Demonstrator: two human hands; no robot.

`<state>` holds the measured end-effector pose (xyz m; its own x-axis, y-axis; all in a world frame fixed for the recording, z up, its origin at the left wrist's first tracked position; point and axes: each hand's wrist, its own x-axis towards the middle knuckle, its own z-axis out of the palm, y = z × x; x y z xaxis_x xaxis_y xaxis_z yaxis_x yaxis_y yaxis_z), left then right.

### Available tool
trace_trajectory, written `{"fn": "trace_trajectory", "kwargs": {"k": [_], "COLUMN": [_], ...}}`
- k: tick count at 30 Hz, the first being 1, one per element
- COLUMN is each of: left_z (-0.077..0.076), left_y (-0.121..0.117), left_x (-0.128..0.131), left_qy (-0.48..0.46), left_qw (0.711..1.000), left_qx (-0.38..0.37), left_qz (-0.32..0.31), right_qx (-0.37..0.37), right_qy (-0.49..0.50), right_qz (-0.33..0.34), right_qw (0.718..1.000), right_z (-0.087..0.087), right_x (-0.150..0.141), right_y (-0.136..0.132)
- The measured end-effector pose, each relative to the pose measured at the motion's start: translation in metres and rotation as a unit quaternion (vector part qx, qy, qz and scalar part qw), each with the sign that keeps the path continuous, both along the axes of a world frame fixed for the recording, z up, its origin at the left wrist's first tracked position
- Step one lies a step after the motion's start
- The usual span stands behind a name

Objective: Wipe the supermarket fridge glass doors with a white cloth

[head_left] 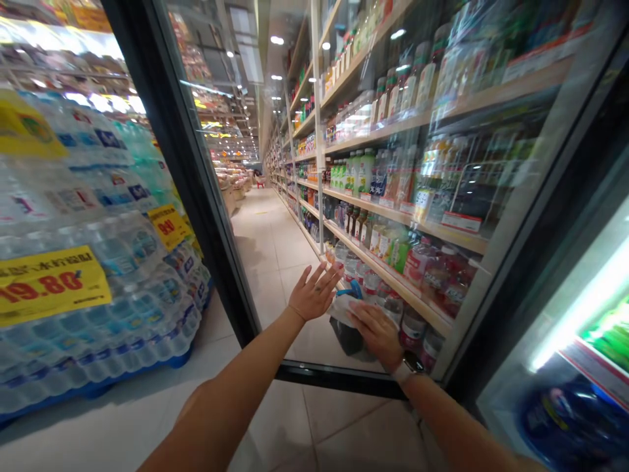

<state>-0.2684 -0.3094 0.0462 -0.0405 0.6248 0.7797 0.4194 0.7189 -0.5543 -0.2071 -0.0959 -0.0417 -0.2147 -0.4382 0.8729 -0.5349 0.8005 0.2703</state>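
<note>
A black-framed clear glass door (184, 164) stands open across the middle, with stacked clear plastic water bottles (125, 246) to its left and pale wood-edged drink shelves (390, 211) showing in the pane. The bare left hand (313, 293) spreads its fingers at the lower glass, its grip released; contact is unclear. The right hand (376, 328) grips a small white cloth (344, 307) under flattened fingers, low on the pane. The glass above lies apart from it; how much is covered or left, I cannot tell.
</note>
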Motion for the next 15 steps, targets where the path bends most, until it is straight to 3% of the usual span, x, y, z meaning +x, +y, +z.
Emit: {"fn": "trace_trajectory", "kwargs": {"k": [4, 7, 11, 15], "left_z": [0.0, 0.0, -0.001, -0.002], "left_y": [0.0, 0.0, -0.001, -0.002], "left_x": [0.001, 0.001, 0.0, -0.002], "left_qy": [-0.003, -0.002, -0.01, -0.017], "left_qw": [1.0, 1.0, 1.0, 1.0], "left_qx": [-0.004, -0.005, -0.008, -0.014], "left_qz": [0.006, 0.008, 0.016, 0.017], "right_qx": [0.106, 0.139, 0.119, 0.002], "right_qy": [-0.048, -0.044, -0.017, 0.04], "right_qz": [0.063, 0.086, 0.035, -0.058], "right_qw": [0.991, 0.986, 0.992, 0.998], "right_z": [-0.031, -0.033, -0.004, 0.036], "right_x": [0.0, -0.001, 0.0, 0.002], "right_y": [-0.007, -0.007, 0.002, 0.023]}}
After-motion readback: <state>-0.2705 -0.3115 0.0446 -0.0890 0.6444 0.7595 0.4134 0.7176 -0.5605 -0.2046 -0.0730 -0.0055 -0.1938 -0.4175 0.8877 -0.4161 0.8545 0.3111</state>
